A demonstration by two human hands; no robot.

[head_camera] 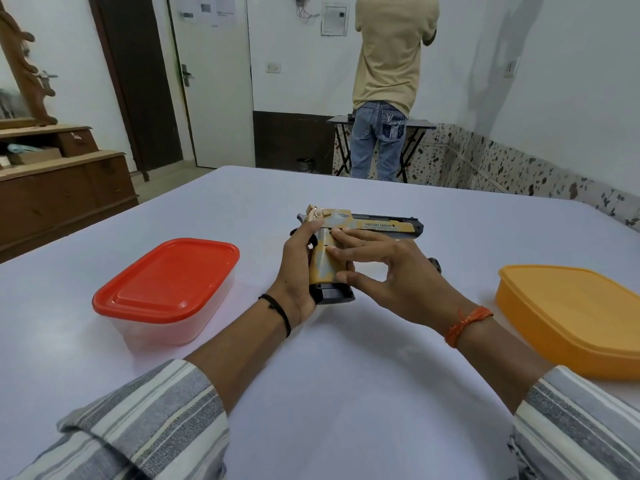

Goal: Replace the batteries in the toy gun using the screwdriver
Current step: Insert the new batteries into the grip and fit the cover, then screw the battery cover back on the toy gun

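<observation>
A tan and grey toy gun [367, 226] with a black base is held above the white table [346, 393], barrel pointing right. My left hand [298, 271] grips the back of its handle, thumb up by the slide. My right hand [384, 271] holds the handle from the right, fingers laid across its side and thumb near the black base. A small dark object [435, 264] shows just behind my right hand; what it is I cannot tell. No screwdriver or batteries are visible.
A clear box with a red lid [166, 289] stands on the left of the table. An orange lidded box [571, 317] sits at the right edge. A person in a tan shirt [388, 84] stands at a folding table by the far wall.
</observation>
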